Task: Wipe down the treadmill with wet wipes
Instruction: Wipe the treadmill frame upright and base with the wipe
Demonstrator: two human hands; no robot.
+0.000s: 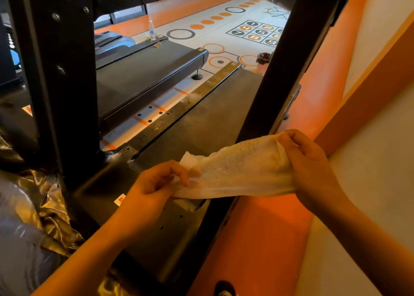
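The left hand [156, 183] pinched one end of the wet wipe [235, 172] between thumb and curled fingers [180, 172]; the right hand [311, 168] gripped the other end in a closed fist; the wipe hung stretched between them, just above the front cover of the treadmill [170, 224] and touching nothing else. Its upper face was speckled with dark grime; the step in hand looked like refolding, and it would go best by turning the soiled face inward and keeping a clean, flat panel outward before pressing it along the dusty side rail [197, 98] and the belt [201, 125]. The wipe's underside was hidden; the forearms masked part of the cover; the uprights [65, 71] ran out of frame at the top, so the console went unseen; the label on the far bottle [152, 30] was too small to read.
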